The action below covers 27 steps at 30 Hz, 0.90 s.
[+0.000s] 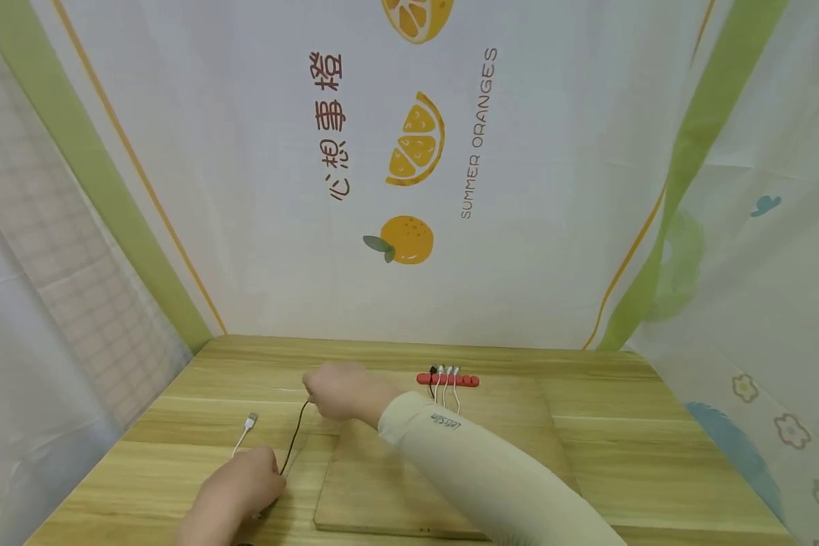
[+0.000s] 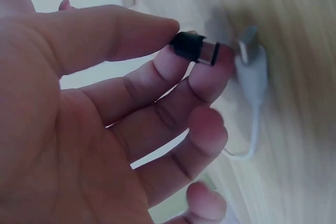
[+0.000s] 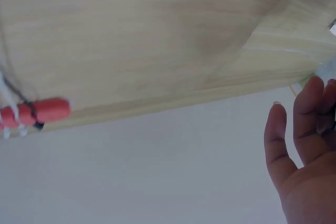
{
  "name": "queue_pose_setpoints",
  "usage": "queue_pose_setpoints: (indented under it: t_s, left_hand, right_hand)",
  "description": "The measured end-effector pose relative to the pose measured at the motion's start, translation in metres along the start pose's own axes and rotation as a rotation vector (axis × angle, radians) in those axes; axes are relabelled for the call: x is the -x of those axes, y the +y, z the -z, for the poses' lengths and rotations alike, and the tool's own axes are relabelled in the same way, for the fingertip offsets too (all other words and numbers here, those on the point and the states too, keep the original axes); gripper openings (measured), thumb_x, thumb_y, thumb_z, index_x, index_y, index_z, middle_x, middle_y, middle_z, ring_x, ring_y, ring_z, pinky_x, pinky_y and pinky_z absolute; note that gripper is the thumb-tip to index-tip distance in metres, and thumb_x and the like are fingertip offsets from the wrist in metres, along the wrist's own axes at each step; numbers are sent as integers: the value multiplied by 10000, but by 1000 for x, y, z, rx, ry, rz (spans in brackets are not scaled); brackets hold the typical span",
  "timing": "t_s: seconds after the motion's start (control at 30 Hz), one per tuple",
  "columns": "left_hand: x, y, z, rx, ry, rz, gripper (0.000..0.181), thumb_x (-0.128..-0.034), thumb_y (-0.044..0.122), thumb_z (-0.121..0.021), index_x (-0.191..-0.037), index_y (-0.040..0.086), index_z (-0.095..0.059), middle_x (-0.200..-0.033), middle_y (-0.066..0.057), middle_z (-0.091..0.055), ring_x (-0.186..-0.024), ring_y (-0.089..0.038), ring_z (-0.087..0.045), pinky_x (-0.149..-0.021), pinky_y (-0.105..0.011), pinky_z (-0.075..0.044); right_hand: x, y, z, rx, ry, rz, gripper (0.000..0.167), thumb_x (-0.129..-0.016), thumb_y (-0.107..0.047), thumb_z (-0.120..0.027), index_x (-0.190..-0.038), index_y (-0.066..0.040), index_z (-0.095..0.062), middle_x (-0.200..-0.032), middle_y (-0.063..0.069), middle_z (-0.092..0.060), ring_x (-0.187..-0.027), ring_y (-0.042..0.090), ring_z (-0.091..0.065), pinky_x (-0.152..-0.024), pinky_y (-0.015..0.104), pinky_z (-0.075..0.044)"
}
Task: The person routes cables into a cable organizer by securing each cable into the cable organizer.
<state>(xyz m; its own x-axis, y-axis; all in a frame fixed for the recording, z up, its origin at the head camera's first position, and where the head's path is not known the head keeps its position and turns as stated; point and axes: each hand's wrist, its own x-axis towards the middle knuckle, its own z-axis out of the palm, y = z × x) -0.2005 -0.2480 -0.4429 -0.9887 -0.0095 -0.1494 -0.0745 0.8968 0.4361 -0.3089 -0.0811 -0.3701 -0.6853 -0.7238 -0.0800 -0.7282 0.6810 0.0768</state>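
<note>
My left hand [image 1: 235, 485] pinches a black cable's plug [image 2: 189, 48] between thumb and fingertips, its metal tip sticking out past them. From there the thin black cable [image 1: 296, 436] runs up to my right hand [image 1: 337, 390], whose fingers hold it near the back of the table. In the right wrist view only part of the right hand [image 3: 310, 150] shows, and its grip is mostly cut off at the edge. Close beyond the left fingertips, a white USB cable's plug [image 2: 253, 74] lies on the table.
A red cable holder [image 1: 469, 381] sits at the back of a wooden board [image 1: 382, 485], with one black and several white cables in its slots. The board lies on a wood-grain table [image 1: 614, 432]. A printed white curtain [image 1: 259, 250] hangs behind the table.
</note>
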Motion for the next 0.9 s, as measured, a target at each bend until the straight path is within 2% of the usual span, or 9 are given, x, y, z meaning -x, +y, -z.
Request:
queue_pose_setpoints:
  t_s: [0.1,0.23,0.47,0.6,0.73,0.9]
  left_hand:
    - [12,20,8,13,11,16,86,-884,109,-613,-804,98,-585,-672,-27,-550,-555,-165,-492,-554,-335,-397]
    - [24,41,17,1,43,1,158,-917,138,-631,-776,111,-565,-674,-10,-519,-600,-179,-490,-564,-337,-382]
    - [26,67,18,-32,113,-56,331,-913,152,-640,-639,169,-456,-590,42,-383,-570,-148,-388,-543,-318,-296]
    - [27,84,14,-30,113,-81,377,-940,183,-662,-627,172,-452,-583,48,-376,-561,-144,-394,-532,-311,-298]
    - [24,99,4,-68,134,-137,402,-953,185,-655,-618,174,-433,-586,38,-373,-566,-151,-385,-536,-335,-329]
    - [18,122,-8,-118,151,-233,339,-951,176,-649,-643,157,-508,-616,12,-459,-589,-165,-427,-563,-382,-404]
  right_hand:
    - [5,9,4,16,3,-8,146,-1117,-302,-558,-1146,-199,-658,-1005,-71,-722,-819,45,-649,-674,208,-513]
    - [8,21,5,-11,26,-20,131,-1109,-304,-576,-1114,-192,-644,-974,-67,-700,-822,58,-646,-686,226,-514]
    - [16,41,6,-69,51,-45,135,-1089,-305,-621,-1050,-175,-632,-945,-62,-665,-800,70,-592,-686,245,-484]
    - [24,54,4,-97,59,-62,177,-1067,-318,-661,-988,-169,-605,-901,-65,-619,-767,72,-542,-680,242,-451]
    - [33,71,2,-192,55,-76,176,-1057,-283,-682,-972,-157,-595,-881,-57,-590,-741,80,-509,-695,245,-445]
    - [48,89,8,-254,32,-86,96,-1054,-211,-682,-1067,-120,-655,-1012,3,-688,-858,116,-599,-794,285,-519]
